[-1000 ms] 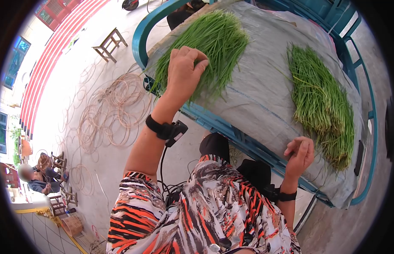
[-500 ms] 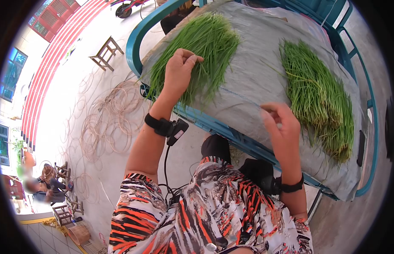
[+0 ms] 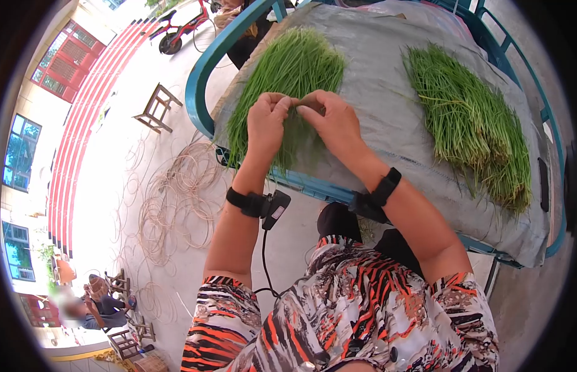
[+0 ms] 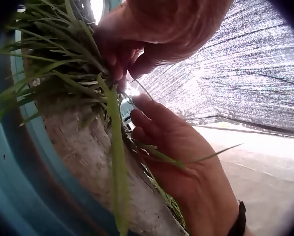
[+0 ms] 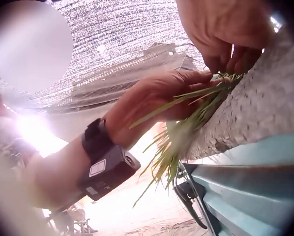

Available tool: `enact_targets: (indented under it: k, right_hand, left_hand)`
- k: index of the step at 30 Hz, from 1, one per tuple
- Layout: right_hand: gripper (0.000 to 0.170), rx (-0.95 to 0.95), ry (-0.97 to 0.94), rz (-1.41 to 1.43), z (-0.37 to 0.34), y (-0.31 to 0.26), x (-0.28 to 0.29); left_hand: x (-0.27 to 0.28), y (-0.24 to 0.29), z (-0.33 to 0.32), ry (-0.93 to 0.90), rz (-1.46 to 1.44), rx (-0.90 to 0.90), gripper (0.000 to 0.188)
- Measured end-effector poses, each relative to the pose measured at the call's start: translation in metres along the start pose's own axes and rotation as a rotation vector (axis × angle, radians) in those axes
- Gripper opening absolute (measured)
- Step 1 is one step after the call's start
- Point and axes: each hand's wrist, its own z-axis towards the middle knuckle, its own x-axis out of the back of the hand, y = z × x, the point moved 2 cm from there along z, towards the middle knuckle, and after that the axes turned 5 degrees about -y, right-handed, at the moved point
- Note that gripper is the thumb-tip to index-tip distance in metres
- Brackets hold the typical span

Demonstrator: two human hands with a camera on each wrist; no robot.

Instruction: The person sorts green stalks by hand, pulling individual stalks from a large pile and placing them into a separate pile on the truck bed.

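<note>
A pile of long green blades (image 3: 288,68) lies at the left of the grey sheet (image 3: 381,68). Over its lower right part, my left hand (image 3: 267,127) and right hand (image 3: 339,127) meet at their fingertips, thumbs and forefingers pinched. A thin strand (image 4: 145,89) shows between the hands in the left wrist view, with the left hand (image 4: 166,27) above and the right hand (image 4: 181,157) below. The right wrist view has blades (image 5: 196,118) beside the left hand (image 5: 154,101), under the right hand (image 5: 226,27). The fingertips partly hide the strand.
A second green pile (image 3: 471,121) lies at the right of the sheet. A blue metal rail (image 3: 203,74) curves round the left corner. Beyond are a wooden stool (image 3: 158,108), coils of thin strands (image 3: 177,186) on the floor, a red bike (image 3: 180,31) and a seated person (image 3: 105,307).
My right hand has moved up and left from beside the right pile to meet the left hand. The left hand has stayed over the left pile, while the head view has shifted slightly.
</note>
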Motion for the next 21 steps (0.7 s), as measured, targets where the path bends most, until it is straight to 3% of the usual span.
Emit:
enact_targets:
  k: [11,21]
  right_hand:
    - [0.009,0.088,0.087,-0.127,0.01,0.005,-0.023]
    - [0.016,-0.008,0.054,-0.112,0.014,0.011,-0.023]
  left_hand:
    - [0.002,-0.009,-0.001,0.018,-0.059,0.0,0.02]
    - [-0.001,-0.011,-0.003,0.072,-0.133,-0.06,0.014]
